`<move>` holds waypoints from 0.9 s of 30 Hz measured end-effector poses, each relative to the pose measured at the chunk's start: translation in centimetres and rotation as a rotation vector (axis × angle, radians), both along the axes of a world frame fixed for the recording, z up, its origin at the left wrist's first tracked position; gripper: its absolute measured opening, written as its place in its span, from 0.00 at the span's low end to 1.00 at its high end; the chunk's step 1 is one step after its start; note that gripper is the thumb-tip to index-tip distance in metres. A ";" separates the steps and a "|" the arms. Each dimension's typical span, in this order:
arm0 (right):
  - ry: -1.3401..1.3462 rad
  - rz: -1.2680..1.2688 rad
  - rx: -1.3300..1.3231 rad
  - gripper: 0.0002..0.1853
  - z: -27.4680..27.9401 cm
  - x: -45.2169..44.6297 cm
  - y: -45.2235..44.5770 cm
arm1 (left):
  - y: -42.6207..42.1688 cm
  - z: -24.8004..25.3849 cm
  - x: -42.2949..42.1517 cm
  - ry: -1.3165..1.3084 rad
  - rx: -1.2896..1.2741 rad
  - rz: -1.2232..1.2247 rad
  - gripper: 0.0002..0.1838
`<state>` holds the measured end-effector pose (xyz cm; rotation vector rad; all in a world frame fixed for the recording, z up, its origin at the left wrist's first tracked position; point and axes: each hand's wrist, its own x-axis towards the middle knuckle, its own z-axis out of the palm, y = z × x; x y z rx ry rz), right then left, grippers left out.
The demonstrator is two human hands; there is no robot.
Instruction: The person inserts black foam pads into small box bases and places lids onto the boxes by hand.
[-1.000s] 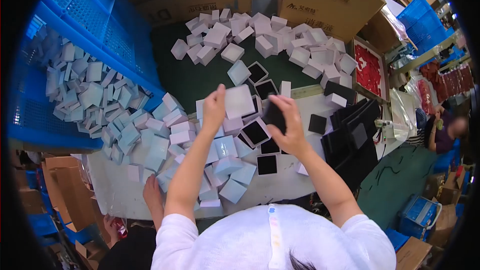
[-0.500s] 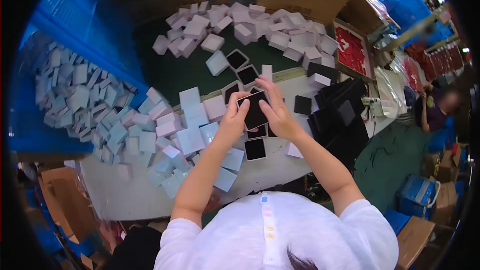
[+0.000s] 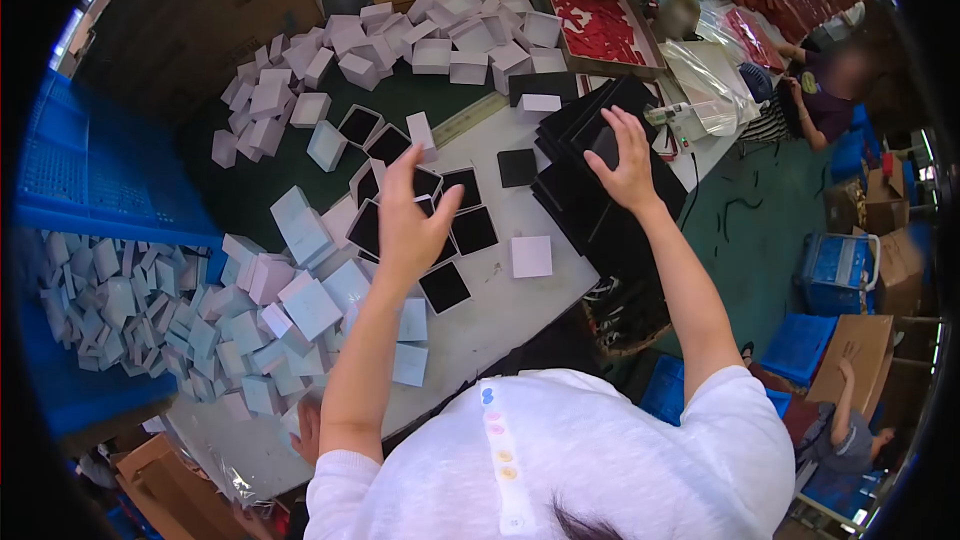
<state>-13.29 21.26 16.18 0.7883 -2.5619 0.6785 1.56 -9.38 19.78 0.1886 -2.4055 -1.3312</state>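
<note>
My left hand (image 3: 412, 225), thumb and fingers apart, hovers at a cluster of small white boxes with black insides. An open box (image 3: 474, 230) lies just right of it, and another open box (image 3: 444, 287) sits nearer to me. My right hand (image 3: 628, 168) is spread over a stack of black sheets (image 3: 585, 205). A small black pad (image 3: 603, 145) shows by its fingers; I cannot tell whether they touch it. Between the hands lie a black square pad (image 3: 517, 168) and a closed white box (image 3: 531, 256).
Piles of pale boxes lie at the back (image 3: 460, 30) and left (image 3: 250, 340). A blue crate (image 3: 110, 180) stands at the left. Beyond the black sheets is a carton of red pieces (image 3: 600, 25). Other people are at the right, and another person's hand (image 3: 306, 428) rests near the table's front edge.
Earlier both hands held a black-faced square box together; now they are apart and it is released. The right hand has moved right to the black sheets. The view has shifted rightward.
</note>
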 end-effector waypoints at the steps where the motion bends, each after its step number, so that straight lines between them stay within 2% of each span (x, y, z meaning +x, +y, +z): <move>1: 0.001 -0.003 -0.008 0.36 -0.9 -1.1 0.4 | 1.5 -0.3 -1.6 -0.101 0.142 -0.067 0.39; 4: -0.092 -0.009 0.157 0.43 -4.4 -3.4 1.3 | 5.6 -4.4 -7.9 -0.435 0.416 -0.173 0.49; 9: -0.093 0.000 0.005 0.42 -5.2 -2.6 1.9 | 11.7 -11.7 -16.2 -0.635 0.653 -0.146 0.58; 10: -0.099 -0.001 -0.004 0.42 -5.1 -2.2 2.0 | 12.7 -12.4 -17.2 -0.637 0.806 -0.260 0.56; 11: -0.094 -0.013 -0.014 0.43 -5.4 -2.2 2.1 | 13.8 -13.1 -17.8 -0.589 0.811 -0.331 0.54; 13: -0.108 -0.036 -0.038 0.43 -5.8 -2.4 2.5 | 15.6 -11.4 -18.5 -0.550 0.809 -0.414 0.51; 15: -0.110 -0.040 -0.071 0.44 -6.4 -2.5 2.9 | 16.5 -10.2 -18.0 -0.460 0.542 -0.295 0.45; 16: -0.108 -0.035 -0.104 0.46 -6.8 -2.5 3.0 | 17.6 -9.6 -17.5 -0.366 0.286 -0.177 0.41; 18: -0.124 -0.022 -0.112 0.45 -7.4 -2.4 3.3 | 18.5 -7.9 -16.4 -0.344 0.115 -0.088 0.40; 19: -0.125 -0.011 -0.122 0.45 -7.5 -2.6 3.3 | 18.6 -9.2 -16.5 -0.284 0.097 -0.009 0.35; 20: -0.145 -0.003 -0.087 0.43 -7.4 -2.6 3.4 | 18.1 -10.3 -16.5 -0.288 0.092 0.006 0.35; 22: -0.157 0.021 -0.056 0.42 -7.3 -2.7 3.3 | 16.6 -12.9 -16.9 -0.486 0.678 0.029 0.30; 23: -0.169 0.031 -0.042 0.40 -7.3 -2.7 3.1 | 16.8 -15.4 -16.7 -0.390 0.707 0.119 0.24; 24: -0.181 0.041 -0.028 0.39 -7.3 -2.7 3.0 | 16.8 -14.6 -16.5 -0.383 0.706 0.133 0.24; 26: -0.202 0.067 -0.035 0.39 -7.3 -2.5 2.9 | 16.9 -12.7 -15.2 -0.385 0.858 0.219 0.23; 27: -0.215 0.087 -0.031 0.39 -7.2 -2.5 2.8 | 16.8 -12.8 -14.8 -0.377 0.915 0.237 0.19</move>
